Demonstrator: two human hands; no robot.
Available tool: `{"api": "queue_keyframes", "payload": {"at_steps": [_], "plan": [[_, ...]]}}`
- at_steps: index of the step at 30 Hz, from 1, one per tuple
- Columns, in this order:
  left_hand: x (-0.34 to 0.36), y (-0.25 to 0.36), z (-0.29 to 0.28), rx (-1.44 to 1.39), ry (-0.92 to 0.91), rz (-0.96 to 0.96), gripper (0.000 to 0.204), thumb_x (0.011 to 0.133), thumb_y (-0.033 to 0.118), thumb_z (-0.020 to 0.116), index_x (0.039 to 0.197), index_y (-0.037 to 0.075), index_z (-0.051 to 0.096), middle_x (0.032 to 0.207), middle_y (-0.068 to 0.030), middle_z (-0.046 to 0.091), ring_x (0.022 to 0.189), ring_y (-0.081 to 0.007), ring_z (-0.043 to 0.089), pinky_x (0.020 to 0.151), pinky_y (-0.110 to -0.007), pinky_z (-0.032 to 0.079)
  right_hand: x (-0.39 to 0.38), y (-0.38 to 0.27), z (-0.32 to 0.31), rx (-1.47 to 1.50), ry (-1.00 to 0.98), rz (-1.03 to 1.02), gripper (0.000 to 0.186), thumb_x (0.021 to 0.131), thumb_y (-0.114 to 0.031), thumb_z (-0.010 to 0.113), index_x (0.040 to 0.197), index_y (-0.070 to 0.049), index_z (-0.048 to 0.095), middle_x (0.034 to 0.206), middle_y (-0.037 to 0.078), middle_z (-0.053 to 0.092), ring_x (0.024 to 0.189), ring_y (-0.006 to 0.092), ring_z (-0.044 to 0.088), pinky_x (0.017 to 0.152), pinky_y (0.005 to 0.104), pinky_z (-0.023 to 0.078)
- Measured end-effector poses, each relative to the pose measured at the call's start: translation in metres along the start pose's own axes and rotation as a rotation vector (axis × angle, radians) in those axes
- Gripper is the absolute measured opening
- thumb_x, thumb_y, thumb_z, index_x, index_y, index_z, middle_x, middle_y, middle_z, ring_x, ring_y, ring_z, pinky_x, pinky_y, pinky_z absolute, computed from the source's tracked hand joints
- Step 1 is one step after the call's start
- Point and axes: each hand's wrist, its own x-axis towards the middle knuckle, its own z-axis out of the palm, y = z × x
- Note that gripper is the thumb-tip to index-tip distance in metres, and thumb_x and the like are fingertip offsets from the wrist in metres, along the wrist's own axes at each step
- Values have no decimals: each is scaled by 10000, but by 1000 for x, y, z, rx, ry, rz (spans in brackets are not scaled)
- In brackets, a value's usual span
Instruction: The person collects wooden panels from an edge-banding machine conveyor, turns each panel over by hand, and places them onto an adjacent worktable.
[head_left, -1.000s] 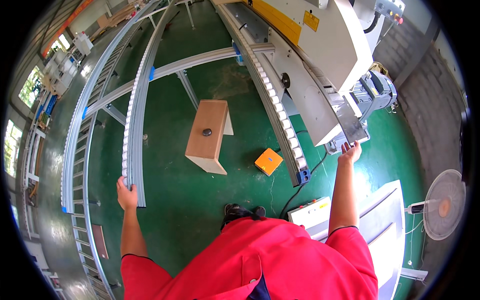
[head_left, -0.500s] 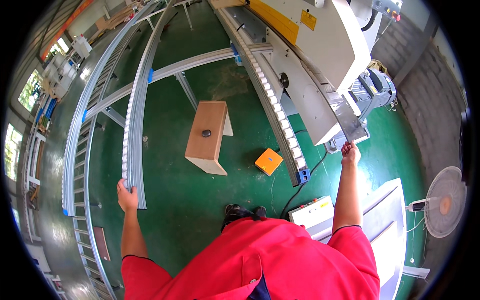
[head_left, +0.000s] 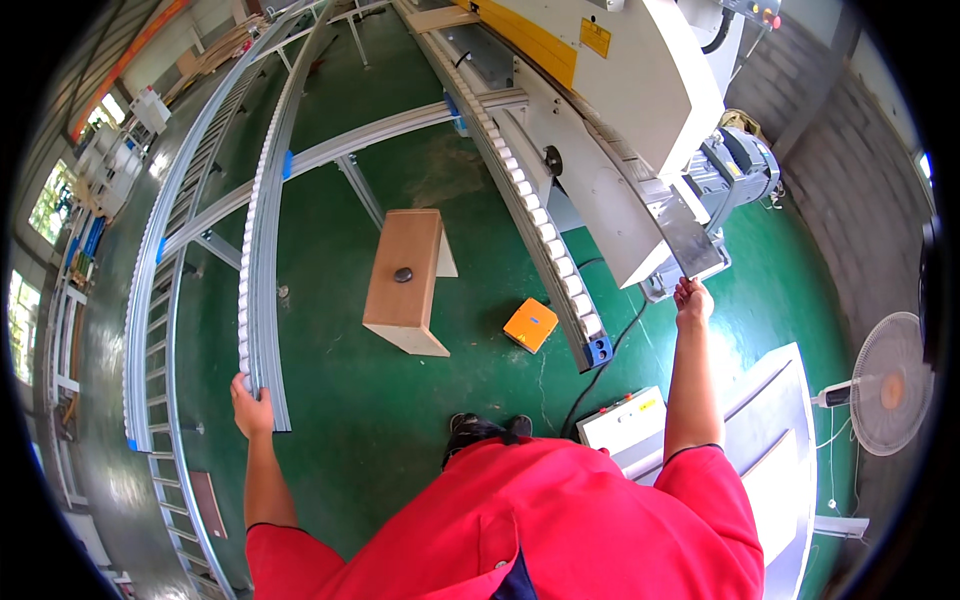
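My left hand [head_left: 252, 408] is closed on the near end of a grey aluminium roller rail [head_left: 262, 350], whose white rollers run along its left side. Off to the right, my right hand [head_left: 692, 302] has its fingers bent at the near corner of a shiny metal plate [head_left: 688, 240]. That plate juts from the end of a large white and yellow machine [head_left: 640, 100]. Both arms are spread wide, with the red shirt between them. A second roller rail [head_left: 540, 215] with a blue end cap runs beside the machine.
On the green floor stand a brown wooden stool [head_left: 402, 255] with a dark knob-like object [head_left: 403, 275] and an orange box [head_left: 530, 325]. A cross beam [head_left: 350, 145] joins the rails. A white control box [head_left: 622, 420], a cable and a fan [head_left: 892, 385] are at right.
The whole view has shifted slightly, so the stool, rails and machine sit a little further left. Both hands stay at the rail end and the plate corner.
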Motion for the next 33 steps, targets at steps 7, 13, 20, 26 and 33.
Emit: {"api": "queue_keyframes", "payload": {"at_steps": [7, 13, 20, 26, 33], "plan": [[1, 4, -1, 18, -19, 3, 484, 801, 189, 617, 1255, 163, 452, 1251, -83, 541, 1075, -349, 575, 856, -460, 484, 7, 17, -5, 167, 12, 60, 133, 981, -180, 494, 997, -90, 592, 806, 41, 664, 659, 168, 597, 607, 295, 477], [2, -3, 2, 16, -6, 22, 489, 799, 178, 623, 1256, 160, 452, 1245, -88, 540, 1079, -351, 572, 857, -465, 482, -25, 44, 14, 258, 4, 299, 298, 955, -236, 480, 1163, -47, 579, 960, 107, 681, 812, 243, 647, 758, 378, 534], [2, -6, 2, 35, -5, 36, 493, 797, 181, 626, 1257, 152, 451, 1224, -103, 543, 1060, -356, 577, 842, -477, 481, -66, 16, 61, 260, -170, 221, 514, 988, -298, 409, 1379, 35, 387, 1342, 207, 511, 1200, 357, 528, 1037, 467, 427], [4, -7, 6, 37, 5, 38, 495, 790, 186, 628, 1252, 155, 454, 1218, -101, 548, 1053, -355, 578, 841, -478, 482, -62, 16, 75, 346, -236, 220, 498, 987, -349, 450, 1287, 46, 417, 1259, 214, 529, 1114, 353, 547, 974, 490, 465], [4, -11, 5, 24, 22, 24, 487, 780, 185, 631, 1236, 149, 461, 1220, -104, 548, 1066, -360, 572, 845, -475, 486, -76, 24, 91, 421, -275, 288, 687, 973, -380, 452, 1455, 53, 223, 1473, 246, 328, 1363, 393, 345, 1113, 494, 324]]}}
